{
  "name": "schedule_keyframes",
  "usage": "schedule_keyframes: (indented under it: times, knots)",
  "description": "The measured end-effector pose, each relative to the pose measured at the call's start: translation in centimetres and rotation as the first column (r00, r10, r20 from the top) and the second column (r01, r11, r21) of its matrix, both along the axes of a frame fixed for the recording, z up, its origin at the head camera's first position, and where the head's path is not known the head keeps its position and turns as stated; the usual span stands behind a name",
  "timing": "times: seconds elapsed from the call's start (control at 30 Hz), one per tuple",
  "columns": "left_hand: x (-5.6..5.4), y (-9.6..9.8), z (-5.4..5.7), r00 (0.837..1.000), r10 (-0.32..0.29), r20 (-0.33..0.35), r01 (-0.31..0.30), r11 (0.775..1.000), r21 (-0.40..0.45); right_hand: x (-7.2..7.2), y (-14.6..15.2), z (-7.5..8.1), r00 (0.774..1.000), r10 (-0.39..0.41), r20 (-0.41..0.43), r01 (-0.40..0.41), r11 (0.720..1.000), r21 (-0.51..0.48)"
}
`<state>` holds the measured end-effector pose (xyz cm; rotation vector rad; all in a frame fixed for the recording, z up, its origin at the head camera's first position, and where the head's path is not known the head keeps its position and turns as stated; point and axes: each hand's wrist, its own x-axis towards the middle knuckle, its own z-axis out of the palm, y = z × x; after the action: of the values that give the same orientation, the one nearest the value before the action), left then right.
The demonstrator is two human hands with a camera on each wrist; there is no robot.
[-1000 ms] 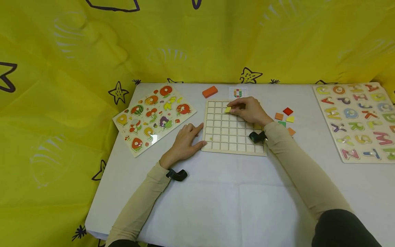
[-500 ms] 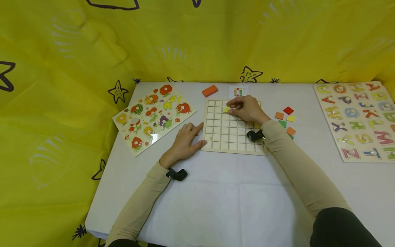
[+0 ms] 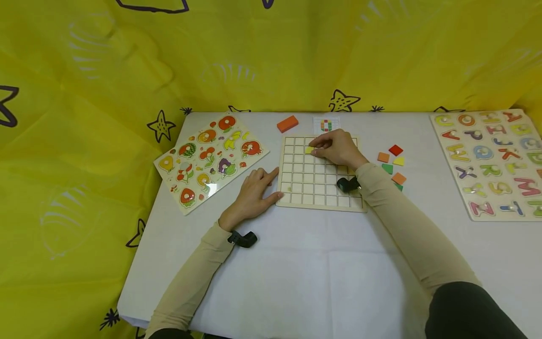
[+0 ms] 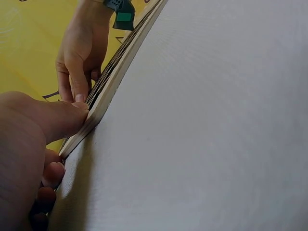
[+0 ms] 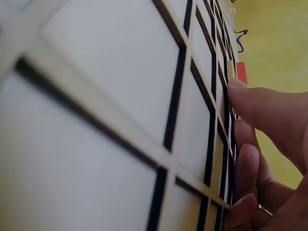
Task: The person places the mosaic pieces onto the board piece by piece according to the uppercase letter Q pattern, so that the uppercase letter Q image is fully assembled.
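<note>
Now the yellow tile (image 3: 308, 150) has slid slightly toward nine o'clock and, seen from the head, lines up with one square near the board's (image 3: 309, 179) eleven o'clock corner. Our right hand (image 3: 338, 147) pinches it. Our left hand (image 3: 252, 194), clasping nothing, touches the nine o'clock edge. We judge this placement nearly done, though full seating we can't tell; loose tiles (image 3: 398, 178) lie at three o'clock.
</note>
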<state>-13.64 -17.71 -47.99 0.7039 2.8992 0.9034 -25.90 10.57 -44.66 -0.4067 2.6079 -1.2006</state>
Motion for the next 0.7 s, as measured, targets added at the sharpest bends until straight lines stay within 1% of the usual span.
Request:
schedule_keyframes:
  times: [0.17,0.23,0.33,0.43,0.57,0.7]
  knots:
    - [0.0,0.1,0.2,1.000,-0.004,0.001,0.004,1.000,0.007,0.1,0.3,0.3,0.999,-0.004,0.039,0.005,1.000,-0.022]
    - [0.0,0.2,0.2,1.000,-0.008,-0.001,0.008,1.000,0.009,0.3,0.6,0.4,0.998,0.001,0.056,0.002,0.999,-0.049]
    - [0.1,0.3,0.2,1.000,-0.014,-0.004,0.014,1.000,0.008,0.4,1.5,0.4,0.998,-0.007,0.066,0.013,0.996,-0.085]
    - [0.1,0.3,0.2,1.000,-0.016,-0.012,0.016,1.000,0.007,0.7,2.9,0.8,0.997,-0.039,0.062,0.045,0.994,-0.104]
    - [0.1,0.2,0.1,0.999,-0.018,-0.030,0.018,1.000,0.015,1.1,5.0,1.7,0.993,-0.102,0.052,0.106,0.991,-0.076]
    - [0.1,0.1,-0.2,0.999,-0.011,-0.039,0.012,1.000,0.028,1.4,7.2,2.7,0.991,-0.133,0.028,0.133,0.991,-0.005]
